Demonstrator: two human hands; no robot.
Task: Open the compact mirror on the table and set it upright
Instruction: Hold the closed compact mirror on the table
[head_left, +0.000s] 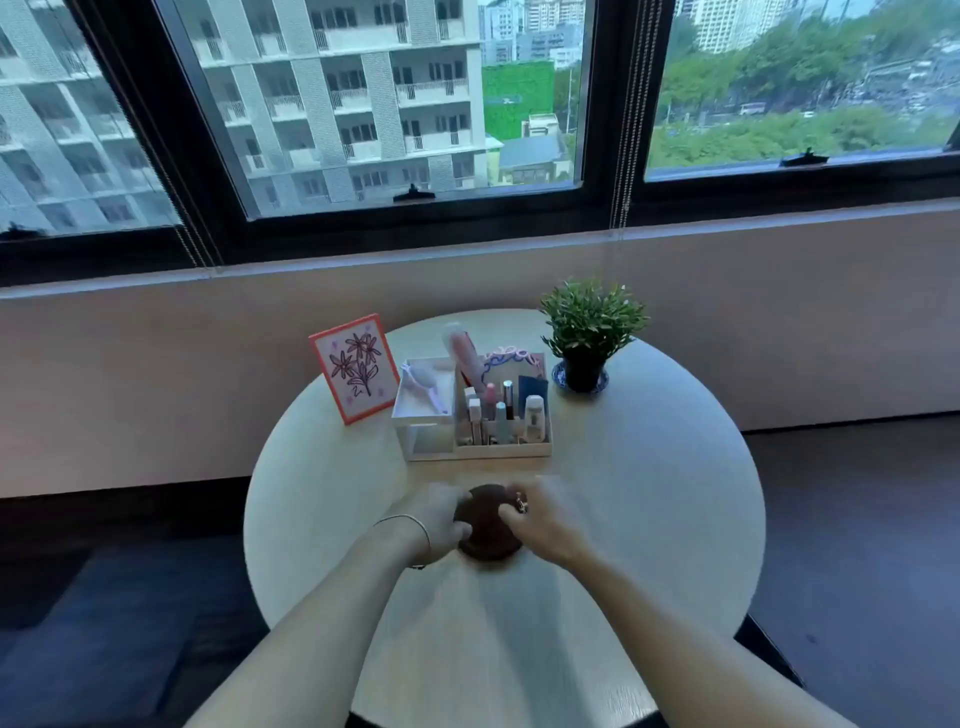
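A round dark brown compact mirror (487, 522) rests on the pale round table (649, 493), near its middle. My left hand (439, 519) grips its left edge, thumb on the near side. My right hand (535, 517) holds its right edge with curled fingers and wears a ring. The compact's two halves look slightly parted at the front, but my hands hide the hinge and most of its sides. No mirror surface shows.
Behind the compact stands a white organizer (472, 415) with several cosmetics and a brush. A framed flower drawing (356, 369) leans at the back left. A small potted plant (587, 332) sits at the back right. A window and low wall lie beyond the table.
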